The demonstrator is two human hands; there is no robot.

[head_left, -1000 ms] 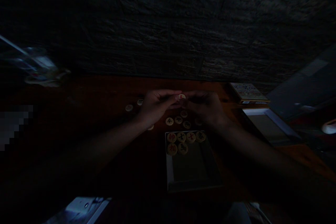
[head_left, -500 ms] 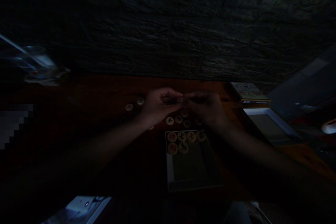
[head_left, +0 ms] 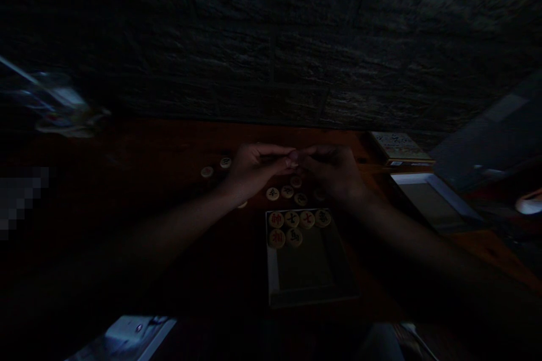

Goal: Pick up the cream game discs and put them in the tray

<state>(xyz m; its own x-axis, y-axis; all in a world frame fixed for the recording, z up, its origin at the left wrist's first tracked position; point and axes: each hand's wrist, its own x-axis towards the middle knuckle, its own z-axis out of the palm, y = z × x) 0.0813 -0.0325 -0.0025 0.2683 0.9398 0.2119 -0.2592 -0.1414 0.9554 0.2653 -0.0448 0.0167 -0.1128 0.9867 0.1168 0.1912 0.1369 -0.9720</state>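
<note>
The near box (head_left: 273, 279), low in the middle of the frame, has the same six round pieces (head_left: 277, 238) as a second ago, so nothing new is in it. Past it, the left hand (head_left: 249, 170) and right hand (head_left: 339, 170) meet mid-frame, in the same spot. A second ago a red-marked piece shows between their fingertips; now the fingers hide it. Each grip is pinched, and I think both hold that piece, though I can't see it.

The near box has four pieces in its top row and two below: three red marks, three black. Beyond it, I count eight loose pieces (head_left: 272, 193) on the dark desk (head_left: 169, 141): five in the middle, one of them very faint, and three to the left. More may hide under the hands. At the right sit one open tray (head_left: 457, 197) and, farther, one flat box (head_left: 400, 149).
</note>
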